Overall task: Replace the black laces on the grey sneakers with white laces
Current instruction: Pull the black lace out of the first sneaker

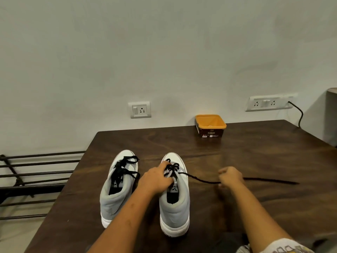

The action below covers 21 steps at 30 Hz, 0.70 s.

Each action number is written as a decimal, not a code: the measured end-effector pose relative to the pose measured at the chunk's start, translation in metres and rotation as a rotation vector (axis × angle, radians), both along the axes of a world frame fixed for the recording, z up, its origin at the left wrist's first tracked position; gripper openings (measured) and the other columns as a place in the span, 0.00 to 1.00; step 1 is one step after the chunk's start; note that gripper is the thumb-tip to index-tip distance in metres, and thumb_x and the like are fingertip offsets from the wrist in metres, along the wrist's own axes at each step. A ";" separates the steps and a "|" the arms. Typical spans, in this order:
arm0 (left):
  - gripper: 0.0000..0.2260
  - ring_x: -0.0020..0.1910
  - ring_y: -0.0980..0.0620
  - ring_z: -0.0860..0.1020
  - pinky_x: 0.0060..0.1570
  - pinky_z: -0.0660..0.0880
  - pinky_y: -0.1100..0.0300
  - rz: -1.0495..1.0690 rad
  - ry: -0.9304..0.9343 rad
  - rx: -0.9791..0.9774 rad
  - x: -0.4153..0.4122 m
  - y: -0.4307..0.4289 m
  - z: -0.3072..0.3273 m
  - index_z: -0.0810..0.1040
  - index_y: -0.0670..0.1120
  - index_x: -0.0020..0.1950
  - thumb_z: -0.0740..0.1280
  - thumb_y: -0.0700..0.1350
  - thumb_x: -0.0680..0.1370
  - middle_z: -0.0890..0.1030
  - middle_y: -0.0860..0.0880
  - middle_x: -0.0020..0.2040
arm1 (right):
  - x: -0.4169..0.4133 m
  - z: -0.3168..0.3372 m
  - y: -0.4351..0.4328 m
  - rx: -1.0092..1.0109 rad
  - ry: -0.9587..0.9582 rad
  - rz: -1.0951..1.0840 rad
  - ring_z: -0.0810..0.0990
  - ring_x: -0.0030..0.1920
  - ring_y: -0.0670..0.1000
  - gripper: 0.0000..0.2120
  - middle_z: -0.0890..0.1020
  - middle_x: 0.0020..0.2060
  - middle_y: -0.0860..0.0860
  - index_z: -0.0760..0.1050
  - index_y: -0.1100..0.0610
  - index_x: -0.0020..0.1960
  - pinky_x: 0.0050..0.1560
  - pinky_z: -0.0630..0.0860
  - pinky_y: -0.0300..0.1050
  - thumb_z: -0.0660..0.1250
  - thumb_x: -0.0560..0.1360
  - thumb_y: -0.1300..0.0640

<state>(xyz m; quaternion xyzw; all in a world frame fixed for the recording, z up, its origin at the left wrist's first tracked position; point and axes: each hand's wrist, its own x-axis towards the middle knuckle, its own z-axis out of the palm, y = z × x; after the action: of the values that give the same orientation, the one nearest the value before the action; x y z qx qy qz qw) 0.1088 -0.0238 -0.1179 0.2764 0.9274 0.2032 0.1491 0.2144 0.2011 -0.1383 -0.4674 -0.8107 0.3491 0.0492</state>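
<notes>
Two grey sneakers with white soles stand side by side on a dark wooden table (pixel 255 152), toes pointing away. The left sneaker (pixel 116 190) is fully laced with a black lace (pixel 124 172). My left hand (pixel 156 179) rests on the tongue and eyelets of the right sneaker (pixel 176 203), fingers among the lacing. My right hand (pixel 230 177) pinches a black lace (pixel 198 179) that runs taut from that shoe's eyelets out to the right, its free end trailing past the hand across the table.
An open orange tub (pixel 210 126) stands at the table's far edge, with something pale and thin inside. Wall sockets (pixel 139 109) sit on the wall behind. A dark metal rack (pixel 36 172) lies left of the table.
</notes>
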 end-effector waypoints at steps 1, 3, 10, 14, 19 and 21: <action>0.27 0.62 0.42 0.74 0.60 0.72 0.52 0.015 -0.026 0.008 -0.002 -0.003 0.003 0.62 0.58 0.71 0.63 0.62 0.74 0.75 0.44 0.65 | -0.006 0.002 -0.008 0.009 -0.010 0.131 0.82 0.46 0.53 0.15 0.81 0.57 0.53 0.79 0.50 0.58 0.56 0.78 0.46 0.62 0.75 0.62; 0.30 0.63 0.43 0.74 0.60 0.71 0.54 0.045 -0.100 -0.030 -0.006 -0.012 0.011 0.65 0.54 0.71 0.57 0.69 0.74 0.74 0.44 0.66 | -0.018 0.012 -0.026 0.059 0.023 0.331 0.81 0.47 0.50 0.13 0.82 0.56 0.51 0.80 0.50 0.57 0.54 0.77 0.41 0.63 0.76 0.60; 0.22 0.57 0.42 0.77 0.54 0.74 0.53 0.052 -0.071 -0.126 -0.009 -0.030 0.012 0.75 0.45 0.61 0.54 0.61 0.80 0.77 0.42 0.61 | -0.032 0.036 -0.077 -0.034 0.144 0.742 0.77 0.48 0.46 0.17 0.79 0.47 0.50 0.78 0.54 0.61 0.50 0.73 0.35 0.71 0.74 0.53; 0.18 0.60 0.48 0.76 0.60 0.72 0.55 -0.011 -0.084 0.104 -0.005 -0.015 0.004 0.72 0.51 0.66 0.63 0.56 0.78 0.79 0.48 0.61 | -0.034 0.033 -0.081 0.012 0.166 0.682 0.79 0.50 0.48 0.19 0.78 0.46 0.48 0.78 0.52 0.57 0.55 0.77 0.43 0.76 0.68 0.55; 0.17 0.61 0.48 0.74 0.58 0.72 0.52 -0.096 0.114 0.196 0.005 -0.001 0.000 0.71 0.55 0.64 0.65 0.49 0.76 0.76 0.50 0.62 | -0.036 0.029 -0.085 0.105 0.121 0.597 0.79 0.49 0.49 0.13 0.82 0.49 0.48 0.78 0.49 0.54 0.49 0.75 0.41 0.71 0.70 0.51; 0.12 0.55 0.45 0.76 0.52 0.72 0.52 -0.097 0.207 0.192 0.008 0.003 0.000 0.72 0.53 0.59 0.61 0.44 0.76 0.76 0.49 0.58 | -0.038 0.028 -0.085 0.115 0.124 0.564 0.79 0.50 0.49 0.10 0.82 0.50 0.48 0.79 0.48 0.53 0.47 0.74 0.40 0.70 0.71 0.52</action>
<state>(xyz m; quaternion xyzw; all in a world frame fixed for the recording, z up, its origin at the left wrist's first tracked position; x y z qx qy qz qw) 0.1168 -0.0211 -0.1182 0.3535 0.8996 0.2539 0.0352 0.1768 0.1163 -0.1105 -0.1977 -0.9226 0.3303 0.0260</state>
